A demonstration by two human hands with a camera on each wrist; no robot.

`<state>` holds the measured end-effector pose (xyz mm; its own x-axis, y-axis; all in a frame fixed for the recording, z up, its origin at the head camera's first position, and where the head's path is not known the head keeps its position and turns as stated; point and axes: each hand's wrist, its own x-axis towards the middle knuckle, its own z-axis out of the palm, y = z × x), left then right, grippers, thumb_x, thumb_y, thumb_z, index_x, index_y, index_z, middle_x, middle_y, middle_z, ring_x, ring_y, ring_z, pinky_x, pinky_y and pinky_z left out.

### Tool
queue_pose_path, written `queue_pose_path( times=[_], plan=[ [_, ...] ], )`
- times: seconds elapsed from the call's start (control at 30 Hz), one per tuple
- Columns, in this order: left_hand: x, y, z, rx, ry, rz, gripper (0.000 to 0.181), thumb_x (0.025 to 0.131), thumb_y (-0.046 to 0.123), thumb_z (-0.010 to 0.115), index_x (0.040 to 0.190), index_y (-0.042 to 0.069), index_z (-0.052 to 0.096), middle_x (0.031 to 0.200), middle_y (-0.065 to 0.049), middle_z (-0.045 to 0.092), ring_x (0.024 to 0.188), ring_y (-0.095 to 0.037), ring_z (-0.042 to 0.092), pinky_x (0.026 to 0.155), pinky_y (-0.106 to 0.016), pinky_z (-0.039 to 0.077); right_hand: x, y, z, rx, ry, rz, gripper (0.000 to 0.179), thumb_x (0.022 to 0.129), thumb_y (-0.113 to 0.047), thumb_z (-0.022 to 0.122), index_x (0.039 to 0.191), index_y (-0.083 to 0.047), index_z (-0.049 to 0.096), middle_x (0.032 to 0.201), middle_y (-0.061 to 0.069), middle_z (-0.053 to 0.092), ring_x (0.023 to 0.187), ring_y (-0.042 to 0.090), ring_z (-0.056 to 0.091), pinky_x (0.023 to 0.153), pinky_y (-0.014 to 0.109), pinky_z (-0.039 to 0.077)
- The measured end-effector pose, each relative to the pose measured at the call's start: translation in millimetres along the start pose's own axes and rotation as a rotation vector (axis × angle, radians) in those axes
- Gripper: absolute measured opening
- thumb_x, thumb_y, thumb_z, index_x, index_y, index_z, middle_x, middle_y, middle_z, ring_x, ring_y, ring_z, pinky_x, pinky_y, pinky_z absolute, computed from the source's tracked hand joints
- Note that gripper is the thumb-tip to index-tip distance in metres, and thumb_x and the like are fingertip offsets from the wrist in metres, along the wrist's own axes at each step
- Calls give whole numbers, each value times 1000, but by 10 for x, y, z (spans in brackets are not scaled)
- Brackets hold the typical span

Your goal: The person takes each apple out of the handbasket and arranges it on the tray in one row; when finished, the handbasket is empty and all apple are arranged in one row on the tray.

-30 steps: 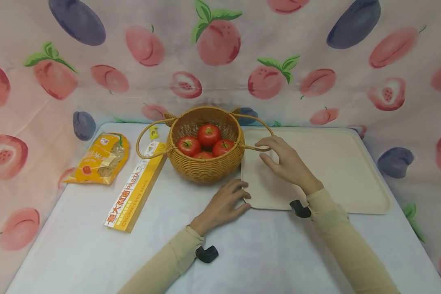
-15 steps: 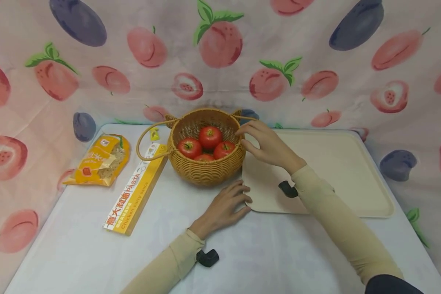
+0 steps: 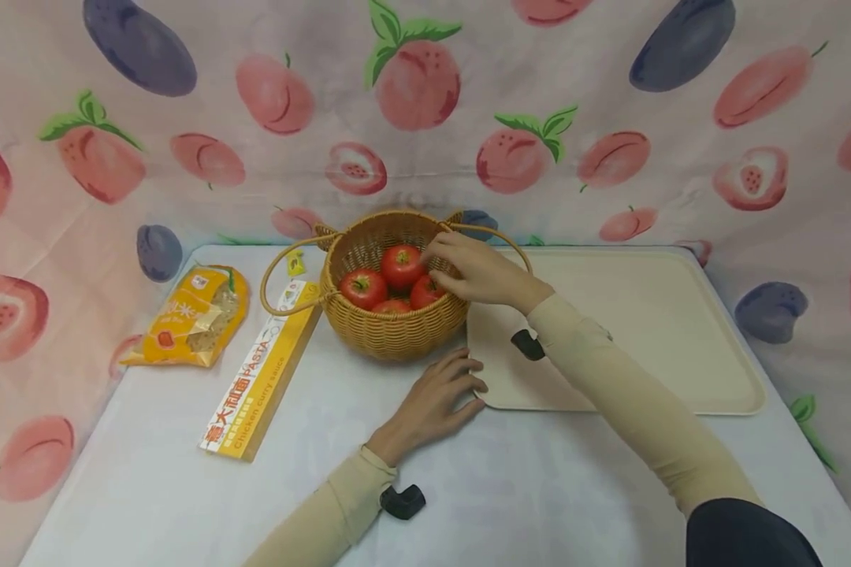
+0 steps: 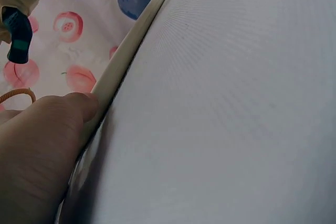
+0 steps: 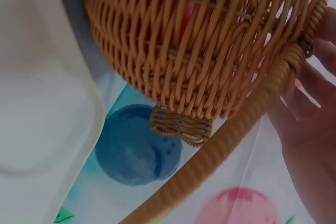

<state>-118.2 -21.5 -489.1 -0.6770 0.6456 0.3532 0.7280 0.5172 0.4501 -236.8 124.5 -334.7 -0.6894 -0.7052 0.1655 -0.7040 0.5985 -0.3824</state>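
Note:
A round wicker basket [image 3: 390,335] with two hoop handles holds several red round fruits [image 3: 402,266] with green stems. My right hand [image 3: 485,272] reaches over the basket's right rim, its fingers bent loosely downward close to the rightmost fruit; its fingertips partly cover that fruit. In the right wrist view, the right hand [image 5: 315,114] appears beyond the basket's handle [image 5: 210,161], by the rim. My left hand [image 3: 429,402] rests at the front left corner of a cream tray [image 3: 624,331], fingers spread along its edge. The left wrist view has the thumb [image 4: 79,108] against the tray's side.
Left of the basket lies a long yellow and white pasta box [image 3: 262,374]. Farther left is an orange food bag [image 3: 191,315]. A small yellow packet [image 3: 295,263] sits behind the box. A fruit-printed cloth [image 3: 425,173] hangs behind the white table [image 3: 510,488].
My right hand has moved left, from beside the basket's right handle to over the rim and the fruits. My left hand stays at the tray's corner.

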Motion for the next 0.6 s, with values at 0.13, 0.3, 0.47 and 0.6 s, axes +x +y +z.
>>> queue_pose_path(
  times=[0.13,0.3,0.47,0.6],
  plan=[
    [2,7,-3,6,-3,1,18,90,34,61,103,24,68,129,3,56,139,-21,34,108,-44,39,126,-2,18,-5,-101,6,27,94,-19,56,119,-10,60,115,7,57,102,23,56,87,37,49],
    [-1,1,2,4,-3,-2,18,91,34,61,103,24,67,129,3,55,140,-21,34,109,-44,38,277,8,34,-24,-188,11,26,93,-19,57,118,-10,61,115,5,57,105,25,57,90,38,49],
    [2,-5,12,3,-2,-1,18,90,35,61,104,24,67,129,4,55,140,-21,33,109,-44,38,344,5,37,-23,-242,48,26,93,-21,57,117,-14,61,117,3,57,108,22,56,93,38,48],
    [-4,-3,8,8,-4,4,17,90,35,61,103,25,67,129,3,55,140,-21,34,108,-44,39,366,-7,25,-12,-304,113,28,94,-26,56,120,-16,60,129,4,55,127,24,48,103,41,44]
  ],
)
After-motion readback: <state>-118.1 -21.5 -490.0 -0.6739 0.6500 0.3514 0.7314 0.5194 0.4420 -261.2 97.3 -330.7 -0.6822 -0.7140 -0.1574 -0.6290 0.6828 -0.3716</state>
